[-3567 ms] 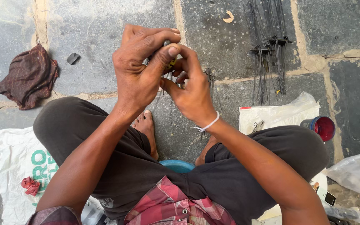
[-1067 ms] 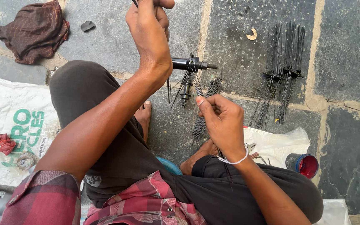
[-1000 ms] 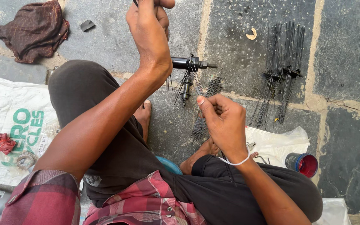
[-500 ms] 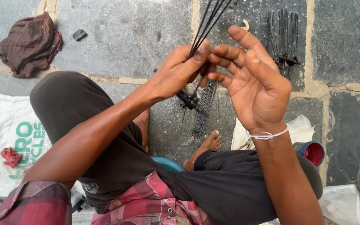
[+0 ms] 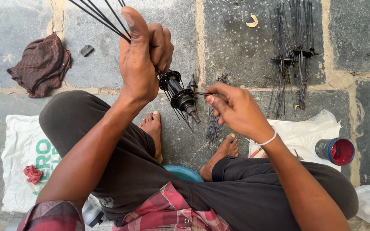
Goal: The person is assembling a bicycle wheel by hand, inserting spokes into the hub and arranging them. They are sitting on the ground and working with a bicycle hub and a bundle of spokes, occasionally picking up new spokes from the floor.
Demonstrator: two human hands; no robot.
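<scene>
At the far left a crumpled brown rag lies on the stone floor, well apart from the work, with a white printed sack spread under the person's left knee. The left hand is raised in the middle of the view, its fingers curled tight around a bundle of black spokes that fan up and to the left out of the fist. Just below and to the right of that fist hangs the black wheel hub, its axle running on a slant from upper left to lower right. The right hand sits just to the right of the hub, thumb and forefinger pinched narrow on a single spoke that lies nearly level, its free end pointing left and touching the hub's near flange. So the right hand is the nearer one to that flange. Farther right, spoked hubs lie on the floor, and a red-lined tin stands beside a white bag.
</scene>
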